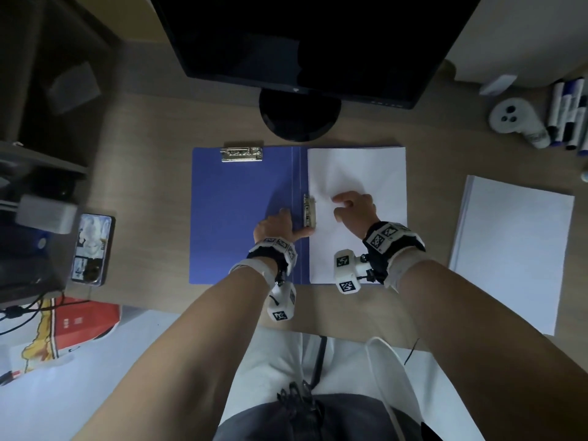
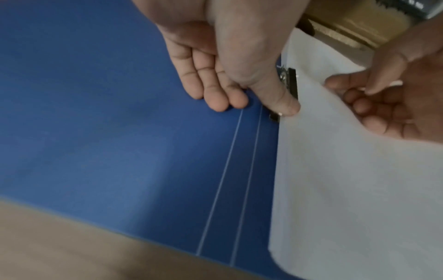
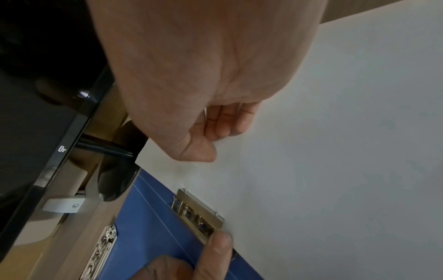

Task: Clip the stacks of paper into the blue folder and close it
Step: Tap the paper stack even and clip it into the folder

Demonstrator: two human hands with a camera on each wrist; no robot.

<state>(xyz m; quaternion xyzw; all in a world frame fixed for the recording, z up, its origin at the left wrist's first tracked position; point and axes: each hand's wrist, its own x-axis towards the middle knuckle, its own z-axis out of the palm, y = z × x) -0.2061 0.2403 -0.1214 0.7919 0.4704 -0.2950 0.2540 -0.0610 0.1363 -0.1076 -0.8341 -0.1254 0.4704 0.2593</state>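
The blue folder point(image 1: 241, 214) point(image 2: 120, 132) lies open on the desk. A white paper stack point(image 1: 359, 170) point(image 3: 335, 151) covers its right half. A metal clip point(image 1: 309, 211) point(image 3: 199, 214) by the spine sits over the stack's left edge. My left hand point(image 1: 284, 224) point(image 2: 239, 75) lays straight fingers on the blue cover, its thumb pressing the clip's near end. My right hand point(image 1: 353, 206) point(image 3: 203, 94) rests on the paper just right of the clip, fingers loosely curled and holding nothing. A second clip point(image 1: 242, 154) sits at the top of the left cover. Another paper stack point(image 1: 515, 249) lies to the right.
A black monitor point(image 1: 305, 43) on a round base point(image 1: 299, 116) stands just behind the folder. A phone point(image 1: 92, 249) lies at the left. A white controller point(image 1: 515, 119) and several markers point(image 1: 566, 116) sit at the far right. The desk's near edge runs just below the folder.
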